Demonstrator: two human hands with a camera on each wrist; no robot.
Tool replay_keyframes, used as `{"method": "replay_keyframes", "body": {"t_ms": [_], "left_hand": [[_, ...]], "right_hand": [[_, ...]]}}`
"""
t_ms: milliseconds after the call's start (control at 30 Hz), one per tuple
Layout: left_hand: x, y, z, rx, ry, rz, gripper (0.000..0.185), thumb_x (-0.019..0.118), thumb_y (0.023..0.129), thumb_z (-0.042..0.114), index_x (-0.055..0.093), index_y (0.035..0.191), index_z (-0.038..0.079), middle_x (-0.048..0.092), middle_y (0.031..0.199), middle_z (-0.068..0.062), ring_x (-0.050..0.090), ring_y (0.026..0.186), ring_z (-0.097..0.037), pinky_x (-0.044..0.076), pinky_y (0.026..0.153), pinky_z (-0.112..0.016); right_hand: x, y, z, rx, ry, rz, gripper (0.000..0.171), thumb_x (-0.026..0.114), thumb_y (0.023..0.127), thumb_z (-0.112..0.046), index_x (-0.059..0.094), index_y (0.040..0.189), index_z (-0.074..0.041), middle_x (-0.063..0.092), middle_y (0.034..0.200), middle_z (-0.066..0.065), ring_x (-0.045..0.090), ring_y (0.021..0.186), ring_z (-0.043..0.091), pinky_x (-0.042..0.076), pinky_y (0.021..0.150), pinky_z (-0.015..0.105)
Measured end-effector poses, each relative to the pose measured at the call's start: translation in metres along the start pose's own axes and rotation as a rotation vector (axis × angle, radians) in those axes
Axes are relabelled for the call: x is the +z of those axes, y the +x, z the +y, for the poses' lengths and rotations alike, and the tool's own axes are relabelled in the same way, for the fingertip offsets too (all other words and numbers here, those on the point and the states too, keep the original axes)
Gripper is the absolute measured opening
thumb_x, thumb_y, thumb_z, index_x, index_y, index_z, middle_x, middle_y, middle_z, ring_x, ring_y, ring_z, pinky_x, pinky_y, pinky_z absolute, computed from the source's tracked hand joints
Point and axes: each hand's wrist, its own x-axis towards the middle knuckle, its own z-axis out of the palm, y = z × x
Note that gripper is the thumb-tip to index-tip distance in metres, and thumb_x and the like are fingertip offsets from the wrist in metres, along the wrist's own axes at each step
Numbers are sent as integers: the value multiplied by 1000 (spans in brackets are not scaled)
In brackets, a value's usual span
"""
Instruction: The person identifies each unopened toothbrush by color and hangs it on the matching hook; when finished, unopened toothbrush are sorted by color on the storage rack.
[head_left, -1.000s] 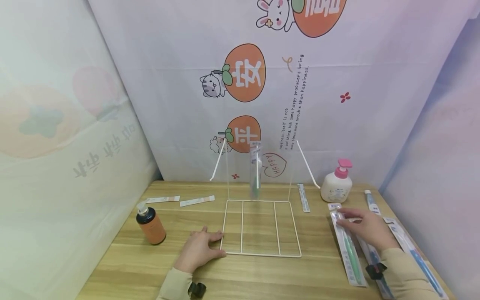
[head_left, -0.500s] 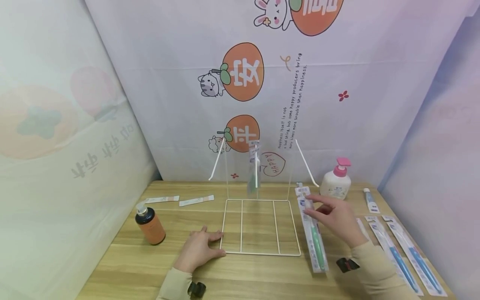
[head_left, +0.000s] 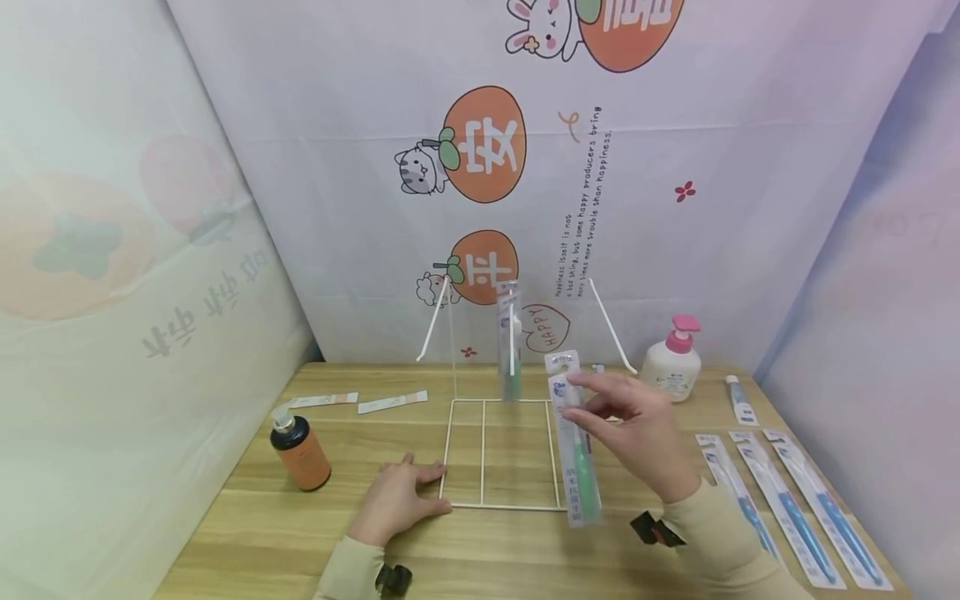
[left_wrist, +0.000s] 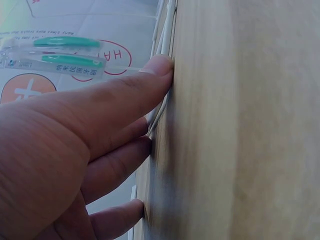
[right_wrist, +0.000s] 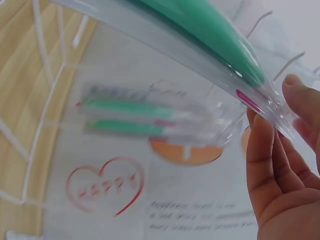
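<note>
Above the right side of the wire rack, the green toothbrush package is pinched by the right hand. The left hand touches the rack's left front corner, fingers extended. Apparent step: transfer for hanging. Next move: probably align the package's top with the middle hook; steady the base.

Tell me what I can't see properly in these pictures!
Held toothbrush: right wrist view, its handle end is cut off by the top edge.
Rack: head view, much of its base's right side is behind the held toothbrush.
Small packet: head view, mostly hidden by the right hand.
Hanging toothbrushes: right wrist view, print too blurred to read.
Orange bottle: head view, label writing too small.
</note>
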Motion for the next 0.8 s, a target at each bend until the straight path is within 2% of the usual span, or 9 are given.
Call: {"method": "replay_keyframes", "body": {"t_ms": [233, 400, 467, 667, 800], "left_hand": [[-1, 1, -1, 9, 4, 2, 61, 94, 81, 46, 80, 133, 18, 76, 133, -5, 52, 141, -57, 28, 113, -85], [1, 1, -2, 0, 2, -5, 61, 94, 81, 47, 80, 133, 19, 75, 134, -4, 51, 142, -56, 26, 113, -85], [2, 1, -2, -2, 1, -4, 61, 94, 80, 48, 80, 132, 19, 75, 134, -4, 51, 141, -56, 26, 114, -85], [2, 0, 0, -5, -1, 3, 62, 95, 79, 48, 80, 131, 18, 75, 134, -3, 52, 141, -56, 27, 114, -84], [1, 0, 1, -6, 7, 7, 62, 95, 79, 48, 80, 131, 18, 76, 133, -3, 52, 140, -56, 27, 114, -84]], "right_hand": [[16, 11, -30, -101, 130, 19, 57, 91, 72, 18, 79, 124, -3, 77, 112, 12, 73, 76, 12, 64, 67, 24], [32, 17, -37, -194, 186, 26, 46, 91, 79, 7, 78, 123, 0, 77, 115, 15, 73, 74, 16, 64, 67, 25], [37, 18, -37, -213, 182, 32, 45, 92, 80, 4, 78, 123, 0, 77, 115, 16, 73, 74, 16, 64, 67, 24], [47, 20, -32, -237, 155, 50, 51, 90, 75, 10, 77, 123, 0, 77, 114, 16, 73, 74, 16, 64, 66, 24], [52, 22, -30, -249, 116, 61, 42, 90, 85, -4, 76, 125, -1, 77, 115, 15, 73, 74, 16, 64, 65, 25]]}}
